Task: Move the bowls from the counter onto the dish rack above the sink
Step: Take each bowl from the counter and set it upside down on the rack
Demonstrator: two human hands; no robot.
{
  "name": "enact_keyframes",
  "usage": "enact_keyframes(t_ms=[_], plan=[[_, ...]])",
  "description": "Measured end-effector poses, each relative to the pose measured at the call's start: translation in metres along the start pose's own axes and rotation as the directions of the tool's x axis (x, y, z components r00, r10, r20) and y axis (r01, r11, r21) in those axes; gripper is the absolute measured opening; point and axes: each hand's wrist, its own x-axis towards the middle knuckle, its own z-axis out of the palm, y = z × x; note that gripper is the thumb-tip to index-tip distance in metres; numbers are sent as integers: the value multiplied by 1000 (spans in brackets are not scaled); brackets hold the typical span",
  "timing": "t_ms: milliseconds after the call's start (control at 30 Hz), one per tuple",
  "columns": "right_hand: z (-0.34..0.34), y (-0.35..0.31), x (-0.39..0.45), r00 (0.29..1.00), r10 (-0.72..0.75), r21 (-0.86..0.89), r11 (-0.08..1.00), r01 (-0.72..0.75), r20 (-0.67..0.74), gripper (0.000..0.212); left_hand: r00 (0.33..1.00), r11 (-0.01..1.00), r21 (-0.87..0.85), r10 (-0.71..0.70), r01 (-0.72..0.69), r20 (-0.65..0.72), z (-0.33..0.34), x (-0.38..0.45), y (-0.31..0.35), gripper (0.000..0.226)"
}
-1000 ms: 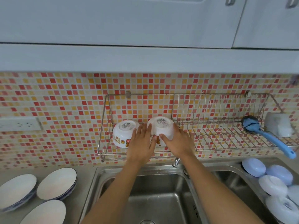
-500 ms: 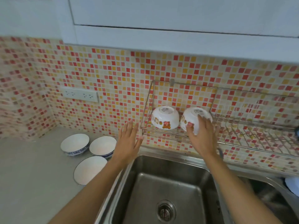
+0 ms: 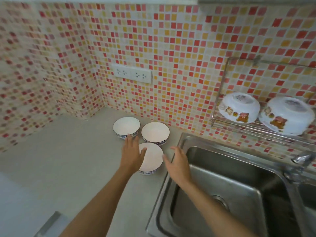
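Note:
Three white bowls with blue-patterned rims stand upright on the grey counter: a far-left bowl [image 3: 126,126], a far-right bowl [image 3: 155,132] and a near bowl [image 3: 152,158]. My left hand [image 3: 132,153] hovers over the near bowl's left rim, fingers spread. My right hand [image 3: 177,161] is just right of that bowl, fingers apart, holding nothing. Two white bowls with bear pictures, one on the left [image 3: 239,107] and one on the right [image 3: 287,116], rest upside down on the wire dish rack [image 3: 222,86] at the right.
A steel sink [image 3: 222,194] lies right of the counter bowls, with a tap [image 3: 302,159] at its right side. A white double socket [image 3: 131,73] is on the mosaic-tiled wall. The grey counter [image 3: 68,168] stretches to the left corner.
The view swung left and down from the rack to the counter. My right hand left the bowl on the rack; both hands came down to the near counter bowl.

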Motion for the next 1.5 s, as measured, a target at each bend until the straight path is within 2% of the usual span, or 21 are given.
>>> enact_keyframes(t_ms=[100,167,300,433,567,667,867,1000,1100,1167,1267,1500], plan=[[42,6,11,966,241,71,966,-248,88,63,990,996,67,-68,60,126,15,1,-32,66],[66,9,18,929,349,112,925,-363,126,66,977,995,47,-97,89,191,25,2,-47,66],[95,10,26,865,477,170,850,-500,160,66,943,977,-165,-74,134,323,38,12,-63,59],[106,20,29,820,545,252,781,-572,171,65,929,932,-275,-132,235,347,42,20,-62,52],[125,52,36,809,561,333,740,-585,174,75,931,938,-241,-164,250,327,42,24,-54,47],[111,37,25,804,576,410,705,-579,144,69,927,940,-232,-166,252,336,46,20,-49,48],[78,35,6,761,626,509,606,-611,168,66,946,958,-247,-61,145,319,50,9,-26,46],[42,37,-9,736,640,665,453,-593,220,63,943,968,-248,41,45,330,46,8,5,47],[9,50,-25,710,625,733,310,-606,323,72,931,964,-262,143,-54,337,46,3,35,48],[-15,62,-38,717,589,745,271,-610,373,77,918,950,-296,202,-99,342,48,-7,58,46],[-49,83,-60,724,548,773,205,-600,418,71,903,922,-367,256,-121,345,56,-26,91,43],[-112,127,-107,716,614,849,134,-511,334,73,858,784,-595,418,-175,298,72,-78,160,43]])
